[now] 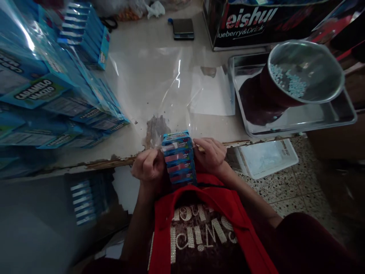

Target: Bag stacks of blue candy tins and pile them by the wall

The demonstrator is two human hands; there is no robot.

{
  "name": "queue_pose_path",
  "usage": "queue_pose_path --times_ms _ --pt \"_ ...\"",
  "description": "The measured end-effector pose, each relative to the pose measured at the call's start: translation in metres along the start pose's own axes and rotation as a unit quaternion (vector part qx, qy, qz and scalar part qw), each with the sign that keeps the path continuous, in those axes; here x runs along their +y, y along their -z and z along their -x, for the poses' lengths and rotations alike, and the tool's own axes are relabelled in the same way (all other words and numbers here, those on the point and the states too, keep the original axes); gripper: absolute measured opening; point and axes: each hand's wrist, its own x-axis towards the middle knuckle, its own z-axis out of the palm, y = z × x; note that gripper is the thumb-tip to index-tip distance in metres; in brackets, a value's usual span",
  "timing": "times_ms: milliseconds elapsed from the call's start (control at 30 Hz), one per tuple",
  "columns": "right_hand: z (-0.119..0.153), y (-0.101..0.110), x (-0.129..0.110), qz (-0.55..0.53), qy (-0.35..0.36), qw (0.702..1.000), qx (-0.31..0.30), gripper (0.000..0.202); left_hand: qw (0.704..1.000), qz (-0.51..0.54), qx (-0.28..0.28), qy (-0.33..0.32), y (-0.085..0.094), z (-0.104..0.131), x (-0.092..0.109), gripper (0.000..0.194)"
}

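Observation:
A stack of small blue candy boxes [179, 160] rests between my hands at the table's front edge, against the red apron. From the stack, a clear plastic bag [168, 80] spreads flat across the table away from me. My left hand [148, 165] is closed in a pinch at the left side of the stack, on the plastic. On the right, my right hand [211, 152] pinches the plastic beside the top box, thumb and index finger together. How far the bag covers the boxes is hard to make out.
Wrapped blue candy boxes [51, 91] are piled at left. At right, a metal tray [245, 110] bears a large metal cup [310, 68] with pale blue pellets. A small scale [183, 28] and a black carton [256, 24] stand behind. A white plastic bin [268, 160] sits below the table.

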Motion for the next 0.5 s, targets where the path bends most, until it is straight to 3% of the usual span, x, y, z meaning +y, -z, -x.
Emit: queue_pose_path --times_ms 133,233,500 --pt "-0.001 -0.015 0.003 -0.033 -0.054 0.998 0.010 0.008 0.992 -0.002 -0.032 0.122 -0.019 0.002 -0.005 0.019" --pt "0.005 -0.016 0.003 -0.067 -0.056 0.996 -0.010 0.010 0.984 -0.001 -0.063 0.168 -0.022 0.003 -0.002 0.014" --pt "0.012 -0.017 0.000 -0.087 -0.053 0.995 0.008 0.013 0.937 0.098 -0.033 0.334 -0.020 0.009 0.023 0.016"
